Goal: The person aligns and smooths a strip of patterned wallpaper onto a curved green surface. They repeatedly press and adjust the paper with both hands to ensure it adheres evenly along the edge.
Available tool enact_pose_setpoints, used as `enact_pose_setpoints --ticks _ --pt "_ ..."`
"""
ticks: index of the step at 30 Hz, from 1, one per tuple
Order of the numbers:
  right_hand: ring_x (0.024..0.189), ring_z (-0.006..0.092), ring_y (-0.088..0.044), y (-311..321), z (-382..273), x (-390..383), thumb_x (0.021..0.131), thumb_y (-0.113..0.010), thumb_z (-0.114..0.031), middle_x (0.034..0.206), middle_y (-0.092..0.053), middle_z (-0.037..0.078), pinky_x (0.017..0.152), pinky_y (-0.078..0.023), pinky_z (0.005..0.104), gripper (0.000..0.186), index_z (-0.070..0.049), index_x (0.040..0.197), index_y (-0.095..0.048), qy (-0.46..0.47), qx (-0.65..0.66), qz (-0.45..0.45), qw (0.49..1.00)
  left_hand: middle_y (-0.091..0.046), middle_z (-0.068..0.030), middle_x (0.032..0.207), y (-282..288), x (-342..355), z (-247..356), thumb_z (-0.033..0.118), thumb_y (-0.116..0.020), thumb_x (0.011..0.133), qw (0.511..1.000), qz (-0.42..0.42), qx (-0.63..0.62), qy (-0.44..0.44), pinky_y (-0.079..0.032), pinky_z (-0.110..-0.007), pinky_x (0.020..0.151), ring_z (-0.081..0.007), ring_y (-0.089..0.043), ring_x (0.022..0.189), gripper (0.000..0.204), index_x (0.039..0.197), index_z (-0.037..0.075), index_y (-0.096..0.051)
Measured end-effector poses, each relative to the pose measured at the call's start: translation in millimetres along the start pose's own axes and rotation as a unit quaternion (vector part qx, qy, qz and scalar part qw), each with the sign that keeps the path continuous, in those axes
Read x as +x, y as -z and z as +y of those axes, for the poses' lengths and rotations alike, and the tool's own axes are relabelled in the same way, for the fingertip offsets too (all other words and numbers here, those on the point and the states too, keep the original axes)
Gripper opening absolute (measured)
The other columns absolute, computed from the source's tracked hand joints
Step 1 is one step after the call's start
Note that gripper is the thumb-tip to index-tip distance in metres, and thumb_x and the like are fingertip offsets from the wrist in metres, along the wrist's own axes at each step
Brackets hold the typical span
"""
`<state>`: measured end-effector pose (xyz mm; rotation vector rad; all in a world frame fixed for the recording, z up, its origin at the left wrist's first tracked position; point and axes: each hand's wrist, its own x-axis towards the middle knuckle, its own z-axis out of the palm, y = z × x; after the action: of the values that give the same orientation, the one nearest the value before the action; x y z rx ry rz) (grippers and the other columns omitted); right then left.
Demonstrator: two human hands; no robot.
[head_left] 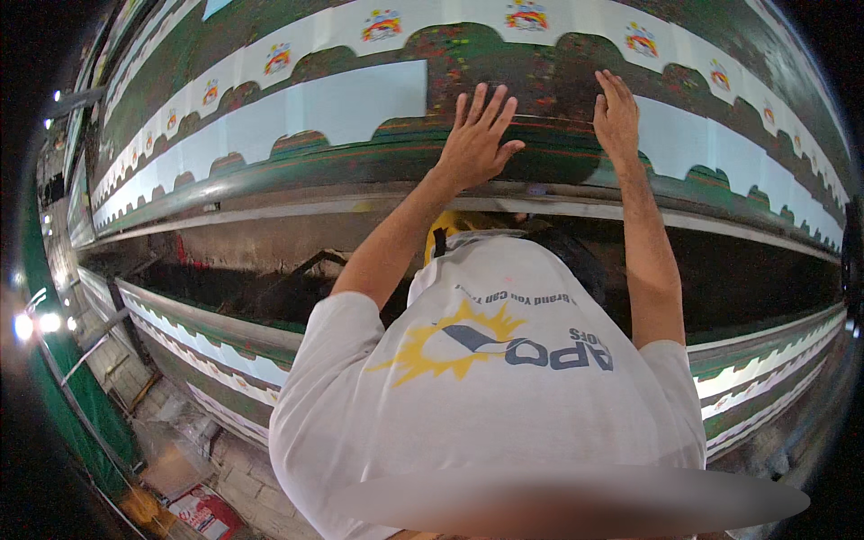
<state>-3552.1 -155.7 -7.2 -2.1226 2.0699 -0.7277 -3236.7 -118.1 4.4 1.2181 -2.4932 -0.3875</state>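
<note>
My left hand [481, 135] is open over a long, dark green table [517, 81], its fingers spread and nothing in them. It is nearest to the right end of a pale blue panel with a scalloped lower edge [360, 101]. My right hand [617, 117] reaches out flat with its fingers stretched close together, beside the left end of another pale scalloped panel [688, 135]. Between the two panels the stained table top shows. Whether either palm touches it, I cannot tell. Beyond my hands runs a white scalloped strip [459, 29] with small colourful printed pictures.
A pale rail [297, 220] runs along the table's near edge. Behind me stands another long table [207, 319] with similar strips. On the paved floor at lower left lie clear plastic [175, 432] and a red-and-white bag [205, 511]. Green netting [76, 405] hangs at far left.
</note>
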Motion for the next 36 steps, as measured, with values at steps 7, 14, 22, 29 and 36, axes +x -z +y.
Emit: enact_pose_setpoints --ticks 7,14,22,29,36 --pt "0.132 0.0252 -0.056 40 74 -16 0.101 -0.065 -0.021 0.13 -0.07 0.0 0.117 -0.027 0.0535 0.039 -0.025 0.139 -0.065 0.068 -0.079 -0.015 0.994 -0.03 -0.021 0.167 -29 16 91 0.043 -0.053 0.109 0.998 0.006 -0.063 0.017 -0.01 -0.064 0.128 -0.0445 -0.012 0.16 0.058 0.153 0.005 -0.049" --pt "0.128 0.0255 -0.056 53 72 12 0.098 -0.068 -0.02 0.123 -0.069 -0.002 0.111 -0.03 0.0526 0.013 -0.022 0.109 -0.075 0.065 -0.022 -0.087 0.994 -0.038 -0.0194 0.163 -25 44 120 0.017 -0.071 0.099 0.995 0.028 -0.081 0.04 -0.028 -0.058 0.126 -0.0428 -0.025 0.157 0.035 0.133 0.007 -0.069" --pt "0.125 0.028 -0.058 46 35 10 0.096 -0.07 -0.013 0.127 -0.067 -0.001 0.107 -0.037 0.0525 0.013 -0.021 0.106 -0.071 0.209 0.165 -0.095 0.959 -0.048 -0.0191 0.154 -13 73 126 0.018 -0.076 0.096 0.95 -0.056 -0.3 0.061 -0.04 -0.049 0.12 -0.0411 -0.045 0.144 0.046 0.141 0.013 -0.065" --pt "0.113 0.0261 -0.066 49 -15 23 0.095 -0.065 0.004 0.121 -0.069 0.007 0.104 -0.049 0.0452 0.021 -0.01 0.11 -0.07 0.066 0.373 -0.279 0.882 -0.065 -0.0153 0.135 18 62 84 0.017 -0.078 0.095 0.955 0.0 -0.277 0.104 -0.059 -0.04 0.093 -0.031 -0.068 0.116 0.034 0.128 0.009 -0.072" --pt "0.128 0.0286 -0.055 63 -17 25 0.09 -0.063 0.002 0.117 -0.068 0.007 0.121 -0.023 0.0587 0.02 -0.01 0.101 -0.074 0.183 0.097 -0.357 0.911 -0.074 -0.0066 0.096 59 25 32 0.013 -0.082 0.091 0.927 0.168 -0.251 0.222 -0.055 -0.03 0.073 -0.0142 -0.067 0.081 0.016 0.104 0.005 -0.077"
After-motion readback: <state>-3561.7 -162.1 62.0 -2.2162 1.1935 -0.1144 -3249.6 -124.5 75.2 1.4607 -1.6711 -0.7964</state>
